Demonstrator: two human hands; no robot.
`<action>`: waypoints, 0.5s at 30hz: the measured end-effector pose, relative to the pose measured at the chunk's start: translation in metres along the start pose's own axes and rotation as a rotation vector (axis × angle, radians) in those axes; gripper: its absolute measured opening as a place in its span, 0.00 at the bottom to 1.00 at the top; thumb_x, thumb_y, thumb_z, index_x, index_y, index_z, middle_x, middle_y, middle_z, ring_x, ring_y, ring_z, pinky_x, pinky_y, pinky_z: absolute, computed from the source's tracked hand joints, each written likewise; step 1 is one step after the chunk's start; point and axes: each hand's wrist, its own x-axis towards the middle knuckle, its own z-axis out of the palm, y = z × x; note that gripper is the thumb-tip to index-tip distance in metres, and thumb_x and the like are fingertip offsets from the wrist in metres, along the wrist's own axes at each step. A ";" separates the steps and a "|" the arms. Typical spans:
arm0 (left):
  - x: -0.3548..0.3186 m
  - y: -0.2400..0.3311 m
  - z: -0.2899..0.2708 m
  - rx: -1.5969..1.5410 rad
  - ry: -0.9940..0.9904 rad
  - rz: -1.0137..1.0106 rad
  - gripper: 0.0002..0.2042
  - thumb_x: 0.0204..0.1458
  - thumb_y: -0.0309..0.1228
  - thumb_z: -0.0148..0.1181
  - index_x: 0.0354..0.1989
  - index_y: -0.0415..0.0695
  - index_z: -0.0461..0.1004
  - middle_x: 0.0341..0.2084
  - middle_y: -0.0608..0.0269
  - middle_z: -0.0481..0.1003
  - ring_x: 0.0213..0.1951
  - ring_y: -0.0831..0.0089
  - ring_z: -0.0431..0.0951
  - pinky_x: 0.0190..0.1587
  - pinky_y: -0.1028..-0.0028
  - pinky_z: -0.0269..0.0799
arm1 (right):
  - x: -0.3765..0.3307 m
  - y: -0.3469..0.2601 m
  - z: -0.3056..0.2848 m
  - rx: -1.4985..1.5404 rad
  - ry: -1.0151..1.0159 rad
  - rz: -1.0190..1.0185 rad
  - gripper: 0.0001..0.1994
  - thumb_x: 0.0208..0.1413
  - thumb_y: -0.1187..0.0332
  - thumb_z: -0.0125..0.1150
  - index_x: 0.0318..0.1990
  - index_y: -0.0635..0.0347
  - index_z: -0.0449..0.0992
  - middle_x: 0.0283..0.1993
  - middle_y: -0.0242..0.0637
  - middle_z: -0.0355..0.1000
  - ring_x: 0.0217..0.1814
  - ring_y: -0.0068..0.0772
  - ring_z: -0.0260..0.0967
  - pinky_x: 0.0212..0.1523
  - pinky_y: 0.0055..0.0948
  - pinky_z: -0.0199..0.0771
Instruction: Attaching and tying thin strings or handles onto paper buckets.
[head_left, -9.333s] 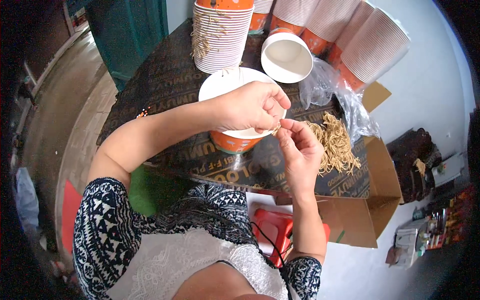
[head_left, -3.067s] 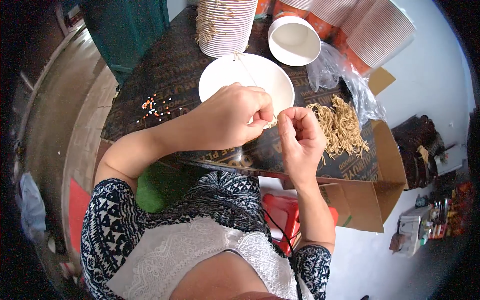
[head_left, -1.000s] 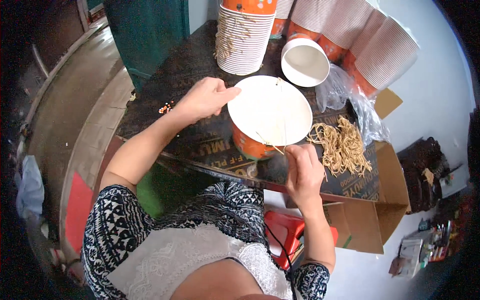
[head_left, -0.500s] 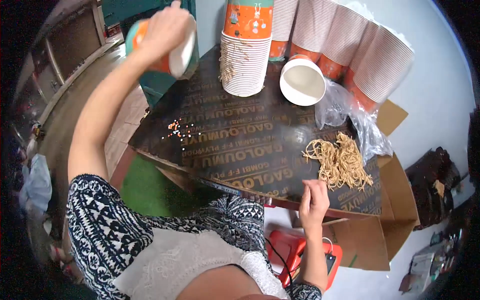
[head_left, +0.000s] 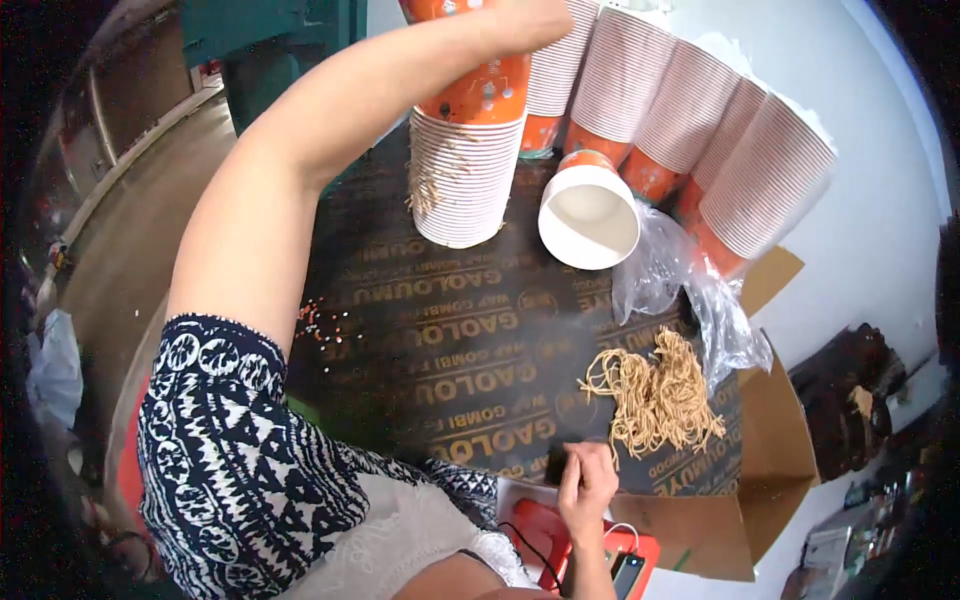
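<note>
My left arm reaches far up across the view, in front of a tall stack of upside-down nested paper tubs (head_left: 465, 180), orange with white rims. My left hand (head_left: 535, 22) is at the top edge beside the stack's top; its fingers are hidden, so whether it holds anything does not show. My right hand (head_left: 588, 475) rests at the table's near edge with its fingers curled closed; what they hold, if anything, is hidden. Close by it lies a heap of tan string-like strands (head_left: 665, 400). One loose paper tub (head_left: 590, 220) lies on its side, its mouth toward me.
More stacks of paper tubs (head_left: 620, 75) stand along the wall. A clear plastic bag (head_left: 700, 310) lies right of the loose tub. Small coloured beads (head_left: 325, 320) are scattered at the table's left. An open cardboard box (head_left: 775, 450) stands beside the dark printed table (head_left: 440, 360).
My left hand, which held a paper tub out at the upper left, has swung right to the stack's top. The view has shifted. My right hand stays near the strands.
</note>
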 end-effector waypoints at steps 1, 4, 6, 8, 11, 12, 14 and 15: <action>0.000 0.009 0.007 0.042 0.087 0.053 0.06 0.43 0.31 0.57 0.22 0.45 0.79 0.21 0.53 0.77 0.25 0.58 0.78 0.25 0.57 0.72 | 0.000 0.001 0.000 -0.003 -0.007 0.012 0.05 0.49 0.82 0.56 0.33 0.66 0.75 0.32 0.45 0.73 0.33 0.45 0.73 0.32 0.35 0.74; -0.003 0.043 -0.004 -0.140 -0.005 0.141 0.04 0.45 0.24 0.55 0.27 0.36 0.75 0.25 0.50 0.79 0.25 0.54 0.80 0.29 0.58 0.76 | 0.001 0.001 0.001 -0.003 -0.012 0.058 0.05 0.49 0.82 0.56 0.33 0.66 0.75 0.32 0.45 0.74 0.32 0.45 0.73 0.31 0.35 0.74; -0.006 0.048 -0.002 -0.343 0.308 0.115 0.05 0.45 0.24 0.55 0.22 0.37 0.74 0.22 0.50 0.76 0.26 0.56 0.80 0.27 0.59 0.75 | 0.003 -0.002 0.001 0.006 -0.020 0.080 0.05 0.49 0.82 0.56 0.32 0.65 0.76 0.32 0.45 0.74 0.32 0.44 0.73 0.31 0.35 0.74; -0.012 0.034 -0.033 -0.419 0.184 -0.012 0.10 0.49 0.30 0.56 0.36 0.36 0.73 0.41 0.50 0.76 0.38 0.56 0.78 0.44 0.54 0.72 | 0.003 -0.002 0.002 0.007 -0.021 0.084 0.05 0.48 0.82 0.57 0.33 0.65 0.76 0.31 0.45 0.73 0.31 0.44 0.73 0.31 0.35 0.73; -0.029 -0.006 -0.022 0.084 0.656 -0.169 0.09 0.48 0.32 0.51 0.25 0.41 0.75 0.24 0.49 0.73 0.21 0.55 0.73 0.31 0.54 0.71 | 0.003 -0.002 0.001 0.036 -0.023 0.116 0.05 0.48 0.82 0.57 0.32 0.65 0.76 0.31 0.45 0.73 0.31 0.43 0.73 0.31 0.34 0.73; -0.035 -0.005 -0.031 0.076 0.657 -0.165 0.09 0.48 0.32 0.51 0.25 0.41 0.75 0.24 0.49 0.73 0.21 0.55 0.73 0.31 0.54 0.71 | 0.001 -0.001 0.001 0.055 -0.013 0.124 0.06 0.52 0.82 0.54 0.35 0.66 0.76 0.31 0.44 0.71 0.30 0.39 0.70 0.32 0.30 0.69; -0.049 -0.008 -0.037 0.022 0.380 -0.221 0.13 0.53 0.35 0.48 0.27 0.39 0.74 0.25 0.48 0.74 0.24 0.53 0.75 0.35 0.53 0.72 | 0.000 -0.001 0.003 0.051 -0.018 0.119 0.05 0.52 0.82 0.54 0.35 0.66 0.76 0.31 0.44 0.71 0.30 0.39 0.70 0.32 0.30 0.69; -0.046 -0.006 -0.028 -0.227 0.195 -0.384 0.16 0.57 0.38 0.44 0.30 0.38 0.73 0.27 0.45 0.75 0.28 0.51 0.78 0.39 0.51 0.72 | 0.000 -0.001 0.004 0.047 -0.021 0.113 0.05 0.52 0.81 0.54 0.34 0.66 0.76 0.31 0.45 0.71 0.30 0.40 0.70 0.32 0.30 0.70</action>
